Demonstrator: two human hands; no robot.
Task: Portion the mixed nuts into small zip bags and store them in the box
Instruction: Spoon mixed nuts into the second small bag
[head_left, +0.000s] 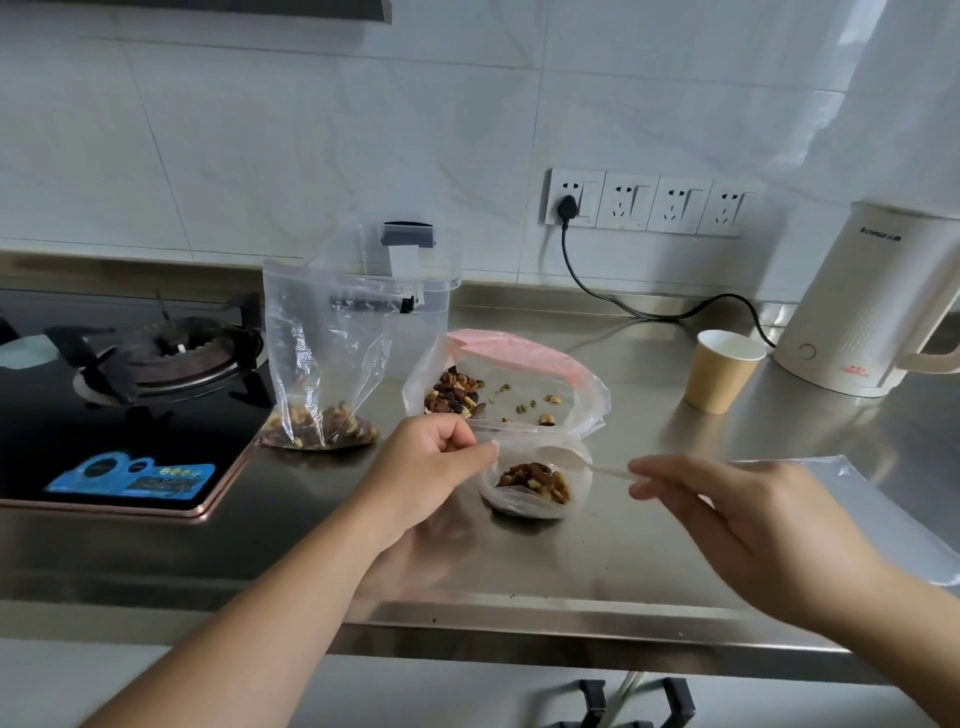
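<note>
Left hand (431, 457) pinching rim of small zip bag (535, 483) of mixed nuts on table (571, 561); right hand (737, 519) pinching plastic spoon (571, 460) (bowl inside). Slipped rim risks spilling.

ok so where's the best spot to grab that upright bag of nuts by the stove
Pinch the upright bag by its empty upper part, just under the zip edge, coming from above. The nuts sit heaped at the bottom, so the top is flat, slack film that closes easily between finger and thumb, and lifting from there keeps the load hanging low.
</note>
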